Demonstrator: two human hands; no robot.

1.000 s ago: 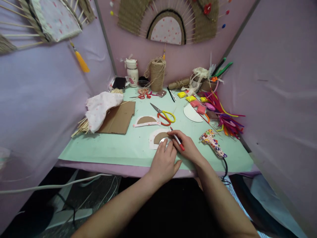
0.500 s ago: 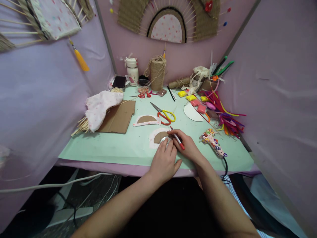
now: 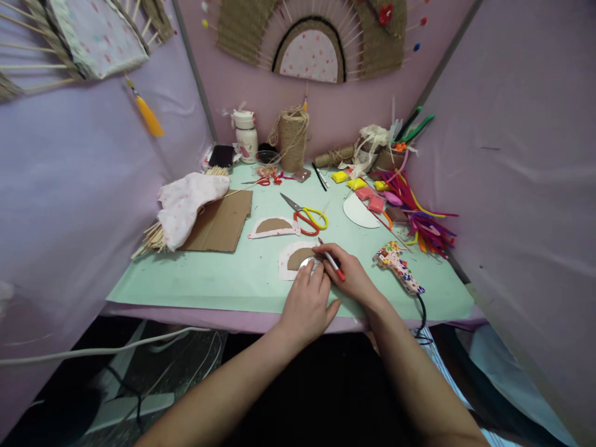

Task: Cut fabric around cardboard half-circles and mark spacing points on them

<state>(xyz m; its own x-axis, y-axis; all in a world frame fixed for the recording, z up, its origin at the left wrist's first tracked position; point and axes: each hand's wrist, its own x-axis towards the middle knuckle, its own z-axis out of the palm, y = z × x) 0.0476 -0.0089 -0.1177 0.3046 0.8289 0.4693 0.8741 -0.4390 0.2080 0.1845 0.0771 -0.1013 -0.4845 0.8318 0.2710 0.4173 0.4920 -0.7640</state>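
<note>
My left hand [image 3: 307,298] lies with its fingers stretched out over the lower right of a brown cardboard half-circle [image 3: 296,259]. Under those fingertips shows a shiny, rounded silver edge [image 3: 306,262]; the rest of it is hidden. The cardboard lies on white fabric with pink dots [image 3: 284,267]. My right hand [image 3: 349,270] holds a red-and-white pen [image 3: 331,259] between its fingers, tip pointing up and away, and its fingertips touch the cardboard's right end. Just beyond lies a second cardboard half-circle [image 3: 274,225] edged with folded dotted fabric.
Scissors [image 3: 305,214] with red and yellow handles lie ahead. A patterned glue gun [image 3: 399,267] is at the right, near pipe cleaners [image 3: 431,230] and a white half-circle [image 3: 359,211]. Cardboard [image 3: 218,230], sticks and fabric [image 3: 189,202] are left; twine [image 3: 293,139] and a bottle [image 3: 246,136] stand behind.
The whole view has shifted slightly. Both hands, the pen and the cardboard keep about the same places relative to each other.
</note>
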